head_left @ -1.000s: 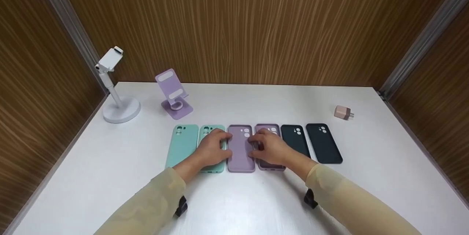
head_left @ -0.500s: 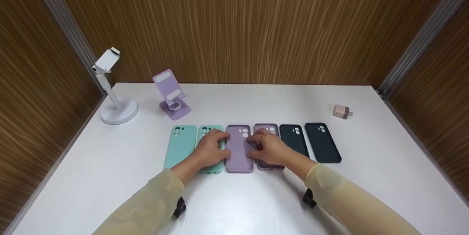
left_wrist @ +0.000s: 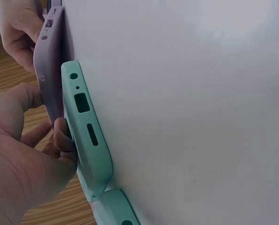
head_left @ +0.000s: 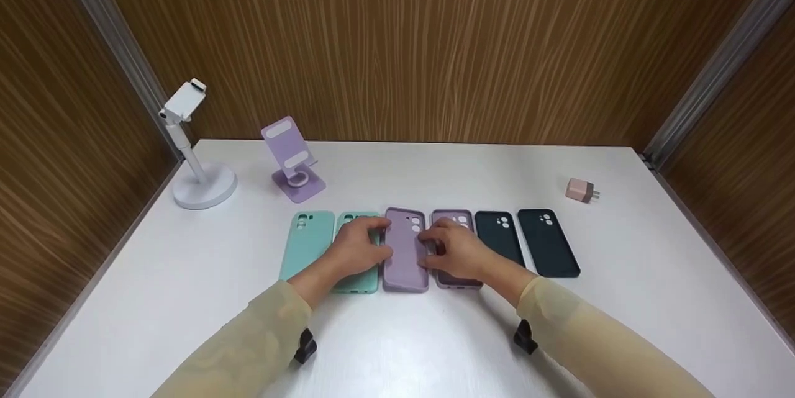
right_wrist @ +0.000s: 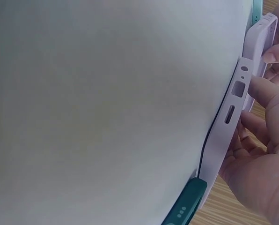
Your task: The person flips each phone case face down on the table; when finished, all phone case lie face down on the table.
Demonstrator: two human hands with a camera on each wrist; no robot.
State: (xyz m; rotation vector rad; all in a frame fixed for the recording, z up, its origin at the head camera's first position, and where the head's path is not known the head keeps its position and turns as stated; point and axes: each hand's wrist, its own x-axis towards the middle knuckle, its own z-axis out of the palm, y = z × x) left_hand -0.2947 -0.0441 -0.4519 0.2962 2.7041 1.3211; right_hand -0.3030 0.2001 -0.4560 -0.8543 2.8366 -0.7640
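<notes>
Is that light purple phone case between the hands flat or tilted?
Tilted: left wrist view shows the purple case leaning off the white table.

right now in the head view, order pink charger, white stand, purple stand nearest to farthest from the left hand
1. Purple stand, ahead and left of the left hand.
2. White stand, farther out on the left.
3. Pink charger, across on the right side.

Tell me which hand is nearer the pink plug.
Right. In the head view, the right hand is left of and below the pink plug; the left hand is farther left, at the left edge of the left purple case.
</notes>
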